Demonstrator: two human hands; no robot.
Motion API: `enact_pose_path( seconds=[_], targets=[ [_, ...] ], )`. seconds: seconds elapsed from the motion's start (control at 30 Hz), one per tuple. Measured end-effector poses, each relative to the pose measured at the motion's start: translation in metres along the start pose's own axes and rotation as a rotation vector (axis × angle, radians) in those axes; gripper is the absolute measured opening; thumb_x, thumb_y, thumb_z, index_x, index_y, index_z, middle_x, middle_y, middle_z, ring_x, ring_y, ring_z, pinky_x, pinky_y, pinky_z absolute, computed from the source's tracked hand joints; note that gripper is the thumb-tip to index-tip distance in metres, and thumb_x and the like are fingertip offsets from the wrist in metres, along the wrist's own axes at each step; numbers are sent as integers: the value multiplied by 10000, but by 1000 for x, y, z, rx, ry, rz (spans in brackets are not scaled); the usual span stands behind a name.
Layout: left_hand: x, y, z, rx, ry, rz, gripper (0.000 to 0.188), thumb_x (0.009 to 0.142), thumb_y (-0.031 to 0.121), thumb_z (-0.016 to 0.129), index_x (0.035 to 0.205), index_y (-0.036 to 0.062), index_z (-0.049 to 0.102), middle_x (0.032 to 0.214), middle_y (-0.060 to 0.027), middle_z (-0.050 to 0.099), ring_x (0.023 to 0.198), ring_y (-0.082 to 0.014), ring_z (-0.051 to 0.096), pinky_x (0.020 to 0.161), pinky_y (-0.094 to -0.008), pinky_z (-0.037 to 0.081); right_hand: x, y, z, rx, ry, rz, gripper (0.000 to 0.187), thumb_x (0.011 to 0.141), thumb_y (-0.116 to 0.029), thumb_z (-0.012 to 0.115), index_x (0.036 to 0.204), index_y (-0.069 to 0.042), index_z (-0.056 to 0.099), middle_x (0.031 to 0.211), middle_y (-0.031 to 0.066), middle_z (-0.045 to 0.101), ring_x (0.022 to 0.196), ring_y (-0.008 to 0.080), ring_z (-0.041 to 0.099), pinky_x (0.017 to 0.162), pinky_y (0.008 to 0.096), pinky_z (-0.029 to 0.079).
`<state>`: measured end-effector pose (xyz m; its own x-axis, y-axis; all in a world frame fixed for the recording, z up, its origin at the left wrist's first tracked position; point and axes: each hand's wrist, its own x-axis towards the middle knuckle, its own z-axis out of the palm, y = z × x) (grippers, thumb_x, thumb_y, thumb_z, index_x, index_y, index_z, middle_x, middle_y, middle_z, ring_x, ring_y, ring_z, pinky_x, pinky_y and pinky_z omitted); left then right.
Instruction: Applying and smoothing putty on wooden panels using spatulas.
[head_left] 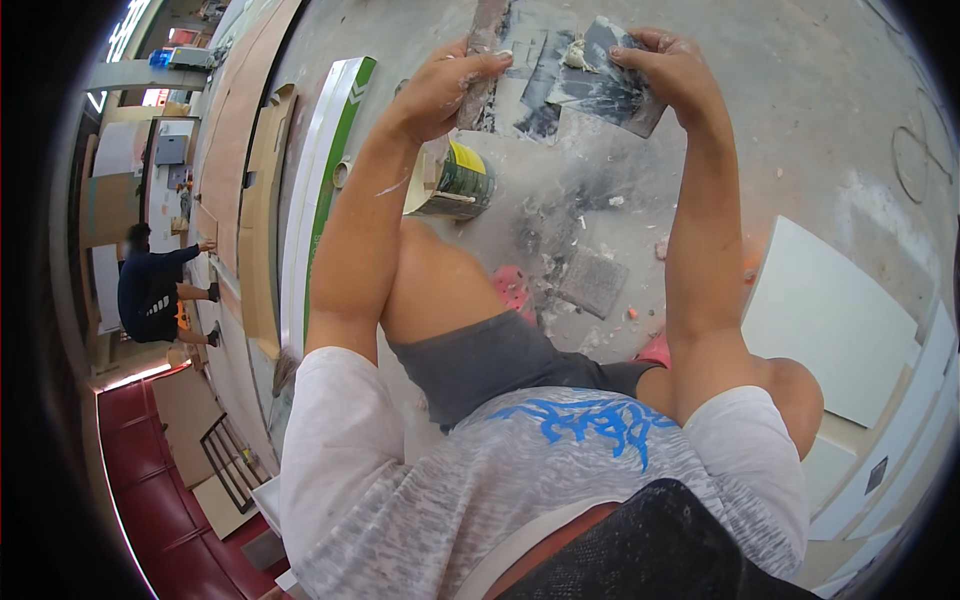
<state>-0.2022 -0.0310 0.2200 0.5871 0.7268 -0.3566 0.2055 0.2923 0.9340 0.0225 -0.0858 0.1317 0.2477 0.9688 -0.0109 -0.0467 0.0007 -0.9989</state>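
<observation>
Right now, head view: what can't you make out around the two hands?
- Left hand: top of its putty-caked tool, cut off by the upper edge.
- Right hand: fingers hide its grip on the dark flat scraper.
- Paint can: contents, behind the left forearm.
- Feet: hidden by knees.

Bright even daylight, soft shadows, strong fisheye bending at the rim, black vignette corners, slight blur

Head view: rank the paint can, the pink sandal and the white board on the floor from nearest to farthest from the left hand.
From the left hand:
1. Paint can, just below the hand, beside the left forearm.
2. Pink sandal, lower, by the left knee.
3. White board, far across on the person's right.
</observation>
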Motion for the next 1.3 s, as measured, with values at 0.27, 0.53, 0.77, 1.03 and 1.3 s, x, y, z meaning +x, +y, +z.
enact_pose_path(
  seconds=[0.27,0.53,0.77,1.03,1.3],
  targets=[
    [-1,-10,-1,104,-48,-38,242,782,118,562,965,-38,530,826,-86,602,685,-135,607,595,-245,510,-2,2,11,-343,-19,-43,321,651,-229,678,869,4,654,724,76,637,646,130,582,620,251,462],
    [1,-16,-8,-103,-12,4,235,784,132,572,947,-36,544,864,-95,603,734,-149,604,640,-250,502,-6,11,32,33,-134,-197,355,649,-244,701,885,16,646,763,87,642,661,129,591,616,242,469],
    [9,-26,-18,-186,110,65,236,845,154,491,993,-28,519,849,-111,608,707,-169,620,623,-296,532,-3,-10,49,-448,-131,-295,425,677,-384,643,909,-28,642,829,115,645,735,198,610,688,300,466],
    [-10,-21,-23,156,-421,332,812,697,339,663,1298,-16,248,1271,-131,391,1164,-208,406,961,-337,338,-2,-11,50,-112,-51,0,400,712,-379,596,920,-40,636,785,97,635,691,179,592,670,280,454],
    [-13,-3,16,-272,-237,370,540,782,223,446,1271,51,297,1250,-97,412,1151,-225,416,968,-357,328,-11,-53,40,-405,202,-114,396,707,-357,597,863,7,614,792,155,632,704,256,612,663,323,470]
  ],
)
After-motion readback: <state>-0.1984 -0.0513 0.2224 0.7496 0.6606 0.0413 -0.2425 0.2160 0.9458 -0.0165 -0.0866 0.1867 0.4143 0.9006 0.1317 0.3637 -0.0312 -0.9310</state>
